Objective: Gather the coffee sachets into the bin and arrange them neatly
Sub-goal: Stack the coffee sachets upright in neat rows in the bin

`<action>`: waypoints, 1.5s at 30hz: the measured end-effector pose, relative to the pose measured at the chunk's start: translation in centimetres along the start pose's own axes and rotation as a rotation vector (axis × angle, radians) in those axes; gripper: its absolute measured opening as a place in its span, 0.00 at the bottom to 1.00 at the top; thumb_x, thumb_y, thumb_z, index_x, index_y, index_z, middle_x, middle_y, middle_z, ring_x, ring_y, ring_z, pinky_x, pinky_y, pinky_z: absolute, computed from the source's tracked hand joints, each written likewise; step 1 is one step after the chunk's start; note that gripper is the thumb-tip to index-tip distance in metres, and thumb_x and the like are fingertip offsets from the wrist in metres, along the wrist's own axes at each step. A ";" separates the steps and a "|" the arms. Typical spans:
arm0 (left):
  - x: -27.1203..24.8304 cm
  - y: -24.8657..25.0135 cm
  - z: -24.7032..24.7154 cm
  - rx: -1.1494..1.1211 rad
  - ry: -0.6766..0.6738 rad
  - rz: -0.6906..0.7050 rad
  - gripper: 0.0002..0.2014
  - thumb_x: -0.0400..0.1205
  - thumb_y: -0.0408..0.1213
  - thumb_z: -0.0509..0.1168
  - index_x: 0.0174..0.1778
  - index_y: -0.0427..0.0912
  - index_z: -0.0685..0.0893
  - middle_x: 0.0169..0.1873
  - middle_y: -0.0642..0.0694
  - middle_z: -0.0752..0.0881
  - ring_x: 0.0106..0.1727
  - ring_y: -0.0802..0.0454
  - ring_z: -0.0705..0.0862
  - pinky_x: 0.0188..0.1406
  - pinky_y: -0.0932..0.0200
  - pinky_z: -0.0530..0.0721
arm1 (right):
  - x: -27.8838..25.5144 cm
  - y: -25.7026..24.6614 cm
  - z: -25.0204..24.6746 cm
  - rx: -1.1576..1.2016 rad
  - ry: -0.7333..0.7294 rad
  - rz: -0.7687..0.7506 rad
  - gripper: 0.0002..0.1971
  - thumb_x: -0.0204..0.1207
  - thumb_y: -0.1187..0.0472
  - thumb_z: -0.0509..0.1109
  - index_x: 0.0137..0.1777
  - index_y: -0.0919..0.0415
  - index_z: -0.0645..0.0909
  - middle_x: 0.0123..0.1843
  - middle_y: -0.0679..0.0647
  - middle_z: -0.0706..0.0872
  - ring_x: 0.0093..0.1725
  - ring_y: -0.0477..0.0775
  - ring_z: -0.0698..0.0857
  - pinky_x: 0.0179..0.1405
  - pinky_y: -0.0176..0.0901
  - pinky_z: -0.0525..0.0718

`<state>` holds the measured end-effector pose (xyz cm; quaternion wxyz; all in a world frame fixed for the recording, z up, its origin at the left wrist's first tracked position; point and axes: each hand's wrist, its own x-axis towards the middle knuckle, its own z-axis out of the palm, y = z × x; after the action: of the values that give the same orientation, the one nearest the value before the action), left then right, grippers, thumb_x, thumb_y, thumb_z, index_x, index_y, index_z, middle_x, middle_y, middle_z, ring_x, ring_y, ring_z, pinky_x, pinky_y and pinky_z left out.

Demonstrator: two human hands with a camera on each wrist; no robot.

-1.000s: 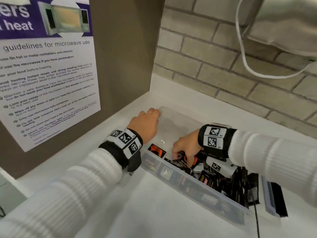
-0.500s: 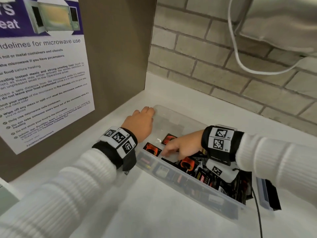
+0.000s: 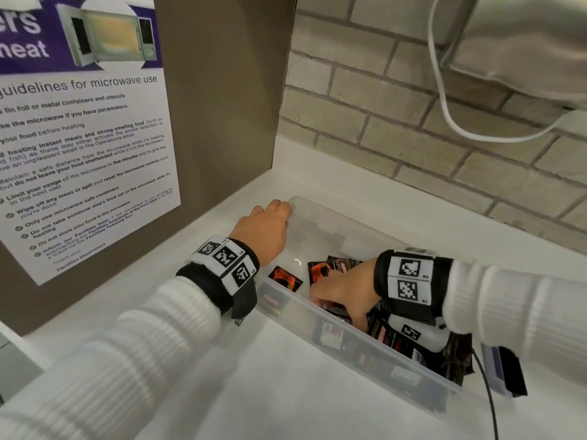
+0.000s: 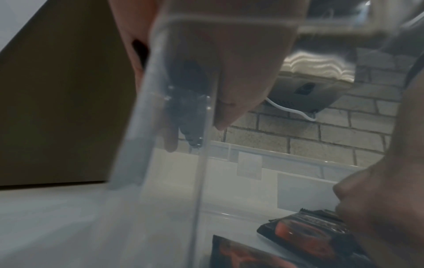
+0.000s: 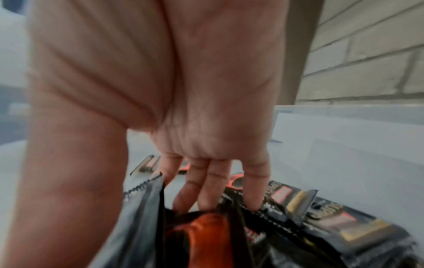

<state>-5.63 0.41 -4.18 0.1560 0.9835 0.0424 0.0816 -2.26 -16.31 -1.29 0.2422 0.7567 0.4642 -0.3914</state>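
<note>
Upper left of the head view: white microwave-guidelines poster (image 3: 79,138) on a brown panel, not in play. Centre left: left hand (image 3: 263,228) curled over the end rim of the clear rectangular plastic bin (image 3: 355,328), thumb inside and fingers outside in the left wrist view, so it grips the wall and steadies the bin on the white bench (image 3: 254,392). Centre: right hand (image 3: 341,292) is down inside the bin, fingers (image 5: 206,188) dug into the black-and-orange foil coffee sachets (image 3: 320,269); thumb on one side, fingers on the other, looks like a pinch on a bundle. Lower right: more sachets heaped against the bin's end. Progress: no loose sachets visible on the bench, so gathering looks done. Arranging isn't: the sachets lie jumbled and the left end is nearly bare.
</note>
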 end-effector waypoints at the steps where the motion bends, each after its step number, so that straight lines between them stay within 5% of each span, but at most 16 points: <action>1: 0.0 0.0 0.0 -0.003 0.002 0.001 0.15 0.86 0.35 0.47 0.68 0.40 0.68 0.63 0.42 0.74 0.57 0.41 0.75 0.50 0.46 0.76 | -0.1 0.1 -0.3 0.073 0.019 -0.029 0.33 0.67 0.66 0.78 0.69 0.57 0.68 0.63 0.54 0.71 0.63 0.54 0.70 0.55 0.45 0.77; 4: 0.0 0.0 0.0 -0.012 0.000 -0.005 0.15 0.86 0.34 0.47 0.68 0.40 0.69 0.63 0.42 0.74 0.57 0.40 0.75 0.51 0.45 0.76 | -0.1 0.2 -0.9 0.134 0.055 -0.077 0.23 0.73 0.66 0.73 0.68 0.59 0.75 0.64 0.57 0.75 0.65 0.57 0.76 0.65 0.47 0.78; 9: -0.1 0.1 0.0 -0.011 0.002 -0.015 0.15 0.86 0.35 0.47 0.68 0.40 0.69 0.63 0.43 0.73 0.58 0.41 0.75 0.51 0.45 0.76 | -0.1 1.0 -2.0 0.340 0.195 -0.047 0.18 0.78 0.73 0.60 0.65 0.59 0.80 0.57 0.50 0.80 0.54 0.45 0.77 0.49 0.26 0.75; 13: 0.0 0.1 0.0 -0.008 0.006 -0.018 0.14 0.86 0.35 0.47 0.67 0.40 0.69 0.63 0.42 0.74 0.58 0.41 0.75 0.50 0.46 0.75 | 0.6 2.4 -3.4 0.278 0.437 0.060 0.25 0.77 0.77 0.54 0.71 0.58 0.75 0.73 0.55 0.74 0.68 0.51 0.74 0.68 0.36 0.71; 16: 0.0 0.1 0.0 -0.012 0.008 -0.017 0.14 0.86 0.34 0.47 0.66 0.40 0.69 0.62 0.42 0.74 0.58 0.41 0.75 0.49 0.47 0.75 | 1.5 2.3 -3.3 0.073 0.245 0.103 0.32 0.77 0.77 0.52 0.79 0.53 0.64 0.81 0.57 0.61 0.79 0.58 0.63 0.79 0.50 0.63; 18: -0.1 0.2 0.0 -0.017 0.010 -0.016 0.14 0.86 0.34 0.47 0.66 0.40 0.69 0.62 0.43 0.74 0.57 0.42 0.75 0.48 0.47 0.74 | 1.6 2.2 -2.8 -0.034 0.148 0.144 0.31 0.77 0.76 0.52 0.79 0.52 0.65 0.79 0.59 0.64 0.75 0.61 0.67 0.75 0.53 0.69; 20: -0.1 0.2 -0.1 -0.018 0.012 -0.015 0.14 0.86 0.34 0.47 0.66 0.40 0.69 0.62 0.43 0.74 0.57 0.42 0.75 0.49 0.47 0.75 | 1.2 2.4 -2.6 -0.045 0.150 0.178 0.25 0.78 0.74 0.53 0.74 0.59 0.71 0.74 0.60 0.69 0.66 0.60 0.74 0.62 0.44 0.78; 23: -0.2 0.2 -0.1 -0.018 0.011 -0.013 0.14 0.86 0.33 0.47 0.66 0.39 0.69 0.62 0.42 0.74 0.57 0.41 0.75 0.49 0.47 0.75 | 0.2 3.4 -2.6 -0.033 0.151 0.237 0.19 0.80 0.75 0.54 0.69 0.67 0.73 0.73 0.61 0.71 0.58 0.56 0.74 0.36 0.27 0.70; 26: -0.1 0.2 -0.1 -0.011 0.015 -0.013 0.14 0.86 0.33 0.47 0.66 0.39 0.70 0.62 0.42 0.75 0.57 0.41 0.75 0.48 0.47 0.75 | 0.0 3.9 -2.3 0.023 0.181 0.226 0.30 0.76 0.78 0.54 0.77 0.56 0.66 0.76 0.57 0.65 0.67 0.57 0.74 0.54 0.42 0.82; 28: -0.1 0.2 -0.1 -0.015 0.012 -0.012 0.14 0.86 0.33 0.48 0.65 0.39 0.70 0.61 0.42 0.74 0.57 0.41 0.75 0.48 0.47 0.75 | 0.1 3.8 -2.0 0.014 0.129 0.224 0.31 0.77 0.76 0.55 0.78 0.52 0.65 0.77 0.56 0.65 0.70 0.60 0.72 0.67 0.51 0.78; 32: -0.1 0.2 -0.2 -0.014 0.014 -0.009 0.14 0.86 0.32 0.48 0.66 0.39 0.69 0.62 0.42 0.74 0.57 0.41 0.75 0.48 0.48 0.74 | 0.0 3.7 -2.1 0.036 0.144 0.265 0.22 0.79 0.74 0.54 0.70 0.60 0.74 0.73 0.57 0.72 0.63 0.59 0.78 0.56 0.40 0.79; 37: -0.1 0.2 -0.2 -0.029 -0.003 -0.019 0.14 0.86 0.33 0.47 0.67 0.40 0.69 0.63 0.42 0.74 0.58 0.41 0.74 0.52 0.44 0.76 | -0.3 2.3 -3.2 0.118 0.276 0.185 0.27 0.77 0.77 0.52 0.75 0.59 0.70 0.76 0.57 0.71 0.72 0.57 0.73 0.67 0.41 0.74; 40: -0.1 0.2 -0.2 -0.033 -0.013 -0.025 0.15 0.86 0.34 0.47 0.67 0.40 0.69 0.64 0.42 0.73 0.60 0.40 0.74 0.54 0.43 0.77 | 0.6 0.6 -3.9 0.141 0.290 0.122 0.24 0.81 0.68 0.57 0.78 0.59 0.64 0.77 0.56 0.70 0.74 0.55 0.71 0.71 0.42 0.70; 45: -0.2 0.3 -0.4 -0.031 -0.014 -0.020 0.16 0.86 0.34 0.47 0.69 0.40 0.68 0.66 0.42 0.73 0.61 0.40 0.74 0.54 0.44 0.77 | 3.5 -1.8 -4.4 0.199 0.261 0.088 0.34 0.79 0.55 0.66 0.81 0.64 0.57 0.79 0.59 0.67 0.75 0.58 0.70 0.75 0.49 0.70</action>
<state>-5.83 0.22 -3.77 0.1721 0.9811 0.0497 0.0736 -1.36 -10.48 -1.65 0.1207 0.8408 0.4172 -0.3231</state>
